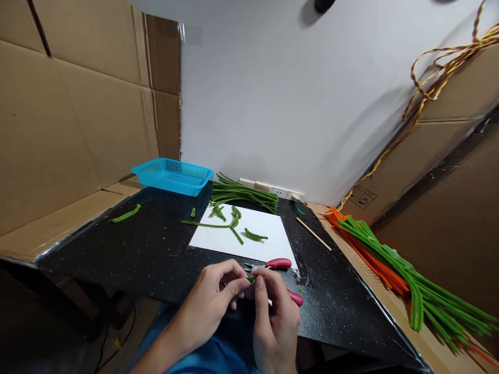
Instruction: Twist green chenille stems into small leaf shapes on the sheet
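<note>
Black speckled tabletop [156,254] boxed in by cardboard, and at its near edge both hands meet: the left hand [210,306] and right hand [275,322] each pinch an end of a short green pipe cleaner piece [251,279] between thumb and fingertips, holding it just off the surface (too small for any fuller grip, I'd say). Red-handled cutters [278,264] lie just beyond the knuckles, close to hand. Further out, bent green pieces [255,236] rest on a white sheet [273,249], with a blue basket [171,175] well apart at the far left
</note>
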Demonstrator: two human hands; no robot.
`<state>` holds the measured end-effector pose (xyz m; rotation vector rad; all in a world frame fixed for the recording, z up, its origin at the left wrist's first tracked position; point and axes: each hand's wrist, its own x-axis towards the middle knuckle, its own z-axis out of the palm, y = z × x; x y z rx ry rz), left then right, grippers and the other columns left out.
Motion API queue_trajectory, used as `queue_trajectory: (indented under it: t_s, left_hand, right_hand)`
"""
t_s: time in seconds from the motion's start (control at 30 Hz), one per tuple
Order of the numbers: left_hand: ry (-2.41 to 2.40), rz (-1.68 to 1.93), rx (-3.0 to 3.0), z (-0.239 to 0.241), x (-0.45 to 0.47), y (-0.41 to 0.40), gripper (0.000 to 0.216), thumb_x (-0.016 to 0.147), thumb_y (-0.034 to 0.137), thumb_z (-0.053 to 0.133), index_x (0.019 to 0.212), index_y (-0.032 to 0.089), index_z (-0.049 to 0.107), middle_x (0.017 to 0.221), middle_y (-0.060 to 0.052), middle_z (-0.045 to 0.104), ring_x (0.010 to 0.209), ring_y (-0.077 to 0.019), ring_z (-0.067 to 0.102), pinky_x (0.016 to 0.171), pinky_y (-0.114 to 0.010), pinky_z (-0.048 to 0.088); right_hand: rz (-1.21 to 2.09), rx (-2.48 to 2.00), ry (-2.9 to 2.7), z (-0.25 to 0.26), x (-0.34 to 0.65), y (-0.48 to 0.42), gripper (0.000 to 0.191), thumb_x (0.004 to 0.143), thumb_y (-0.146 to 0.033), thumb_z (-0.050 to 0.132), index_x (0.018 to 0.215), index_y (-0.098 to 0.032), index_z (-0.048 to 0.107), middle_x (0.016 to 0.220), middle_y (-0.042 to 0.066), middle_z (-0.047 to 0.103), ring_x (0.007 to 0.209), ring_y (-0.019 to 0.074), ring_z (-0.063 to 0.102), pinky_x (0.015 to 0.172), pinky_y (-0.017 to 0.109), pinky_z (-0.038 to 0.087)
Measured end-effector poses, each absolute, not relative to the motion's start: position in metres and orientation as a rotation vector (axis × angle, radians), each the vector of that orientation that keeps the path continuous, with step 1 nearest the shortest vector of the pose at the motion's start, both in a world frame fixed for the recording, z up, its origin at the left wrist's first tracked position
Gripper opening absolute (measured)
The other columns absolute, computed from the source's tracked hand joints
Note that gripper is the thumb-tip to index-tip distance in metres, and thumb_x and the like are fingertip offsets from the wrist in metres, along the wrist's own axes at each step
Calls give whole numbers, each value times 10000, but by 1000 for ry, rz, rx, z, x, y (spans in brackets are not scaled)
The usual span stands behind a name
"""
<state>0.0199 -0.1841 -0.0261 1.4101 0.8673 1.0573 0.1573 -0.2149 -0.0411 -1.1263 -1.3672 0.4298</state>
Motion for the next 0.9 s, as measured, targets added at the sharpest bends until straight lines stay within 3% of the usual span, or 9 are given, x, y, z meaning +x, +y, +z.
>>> queue_trajectory:
  t_s: [0.3, 0.5, 0.7, 0.8, 0.9]
  left_hand:
    - [904, 1033, 1468, -27, 19, -182, 339, 990, 489, 638, 865, 173, 633, 777, -8, 623, 625, -111, 552, 571, -213, 449]
    - [908, 1027, 1475, -28, 17, -184, 292, 1014, 473, 596, 1146, 214, 623, 864, -13, 630, 696, -137, 589, 589, -220, 490]
    - [941, 1028, 1518, -29, 19, -181, 204, 1015, 407, 586, 1013, 206, 618, 876, -20, 642, 688, -130, 583, 588, -217, 465]
    - [973, 989, 1537, -22, 18, -185, 225, 1025, 428, 556, 980, 211, 598, 848, -12, 653, 644, -128, 575, 576, -227, 442]
    - [1096, 917, 1761, -1, 10, -186, 210, 1029, 405, 542, 957, 220, 611, 834, -16, 672, 683, -155, 613, 620, -251, 430]
  right_hand:
    - [330, -1140, -1399, -41, 158, -214, 202, 1078, -321, 510, 1061, -217, 682, 858, 20, 698, 700, 151, 664, 662, 243, 519]
    - [313, -1126, -1427, -42, 157, -214, 184, 1080, -292, 502, 1076, -223, 673, 891, 22, 706, 738, 154, 677, 693, 240, 526]
    - [363, -1109, -1428, -43, 154, -214, 199, 1070, -322, 521, 1051, -227, 695, 935, 44, 733, 782, 173, 715, 714, 255, 551]
    - [425, -1114, -1376, -45, 153, -214, 228, 1074, -340, 519, 1234, -228, 637, 941, 51, 741, 800, 185, 730, 728, 269, 567]
    - [456, -1081, -1329, -45, 153, -214, 389, 1075, -350, 522, 1439, -219, 479, 914, 42, 730, 804, 187, 732, 755, 288, 581]
